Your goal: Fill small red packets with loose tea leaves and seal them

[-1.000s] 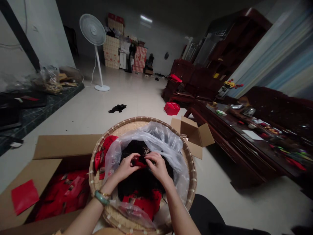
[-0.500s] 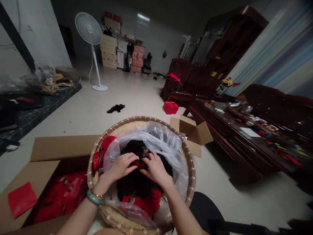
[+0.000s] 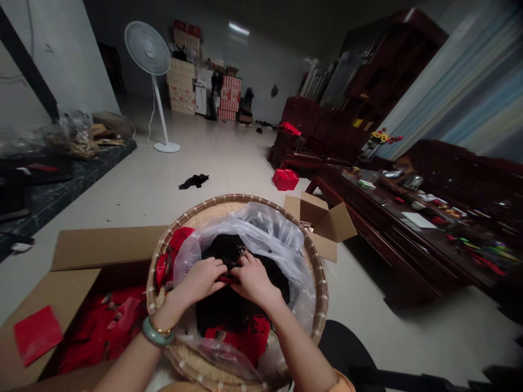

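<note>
My left hand (image 3: 206, 280) and my right hand (image 3: 251, 276) meet over the middle of a round woven bamboo basket (image 3: 321, 283). Between them, their curled fingers pinch a small, dark red piece (image 3: 225, 280), mostly covered by the fingers; its kind cannot be made out. Below lies a heap of black, lacy-looking material (image 3: 223, 247) inside a clear plastic bag (image 3: 300, 272) spread open in the basket. Flat red packets (image 3: 249, 340) lie on the near side of the heap. More red packets (image 3: 175, 245) rest along the basket's left side.
An open carton (image 3: 110, 245) filled with red packets stands at the left, one red packet (image 3: 38, 335) on its flap. Beyond the basket are a smaller open carton (image 3: 322, 218), a red box (image 3: 285, 179) and a black cloth (image 3: 194, 181). A dark wooden table (image 3: 384, 234) stands right.
My hands have drawn slightly closer together, and their fingers have closed further on the red piece, so less of it shows. The basket and cartons stay in place.
</note>
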The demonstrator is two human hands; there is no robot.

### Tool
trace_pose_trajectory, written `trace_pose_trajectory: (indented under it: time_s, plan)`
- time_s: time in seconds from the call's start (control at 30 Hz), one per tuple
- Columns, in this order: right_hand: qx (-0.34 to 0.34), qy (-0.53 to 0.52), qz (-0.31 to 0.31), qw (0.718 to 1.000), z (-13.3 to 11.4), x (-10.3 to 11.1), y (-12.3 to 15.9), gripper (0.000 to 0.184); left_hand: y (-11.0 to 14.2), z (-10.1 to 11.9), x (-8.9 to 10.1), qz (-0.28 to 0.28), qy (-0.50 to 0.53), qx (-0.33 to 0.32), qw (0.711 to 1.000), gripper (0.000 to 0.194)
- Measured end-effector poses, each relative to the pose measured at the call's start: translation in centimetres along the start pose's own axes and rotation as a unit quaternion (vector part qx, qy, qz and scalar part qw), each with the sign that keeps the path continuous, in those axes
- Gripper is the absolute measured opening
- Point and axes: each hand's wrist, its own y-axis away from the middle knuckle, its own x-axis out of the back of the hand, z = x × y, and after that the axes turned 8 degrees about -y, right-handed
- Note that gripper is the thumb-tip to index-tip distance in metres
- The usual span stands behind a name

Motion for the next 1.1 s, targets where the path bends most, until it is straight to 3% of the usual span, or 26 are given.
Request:
trace_pose_trajectory:
  time_s: [0.1, 0.2, 0.33, 0.43, 0.5, 0.63, 0.83, 1.0, 1.1]
  plan:
    - [0.003, -0.005, 0.006, 1.0, 0.0, 0.1, -0.2, 0.019, 0.2, -0.1, -0.1, 0.002, 0.02, 0.015, 1.0, 0.008]
    - [0.018, -0.013, 0.023, 1.0, 0.2, -0.1, -0.3, 0.029, 0.3, -0.2, -0.4, 0.009, 0.03, 0.031, 0.999, 0.011]
    - [0.018, -0.023, -0.012, 1.0, 0.5, -0.5, -0.3, 0.03, 0.2, -0.4, -1.0, 0.021, 0.072, 0.036, 0.997, 0.018]
    - [0.031, -0.081, -0.003, 0.996, 1.1, -0.3, 0.0, 0.028, 0.2, -0.7, -1.4, 0.036, 0.127, 0.045, 0.99, 0.023]
    - [0.038, -0.159, 0.035, 0.986, 1.6, -0.3, 0.2, 0.031, 0.3, -0.9, -1.6, 0.049, 0.161, 0.055, 0.984, 0.023]
    - [-0.019, -0.351, 0.14, 0.926, 2.8, -1.5, 0.6, 0.05, 0.4, -1.1, -1.8, 0.065, 0.222, 0.069, 0.971, 0.021]
    - [-0.084, -0.504, 0.195, 0.837, 3.7, -3.8, 0.6, 0.019, -0.1, 0.0, -2.4, 0.086, 0.328, 0.093, 0.936, 0.021]
    - [-0.105, -0.572, 0.252, 0.773, 3.1, -4.6, 0.7, 0.022, -0.9, 1.2, -4.0, 0.171, 0.474, 0.186, 0.844, 0.033]
    - [-0.102, -0.582, 0.274, 0.759, 2.9, -4.9, 0.7, 0.02, -1.3, 1.5, -4.3, 0.187, 0.516, 0.215, 0.808, 0.027]
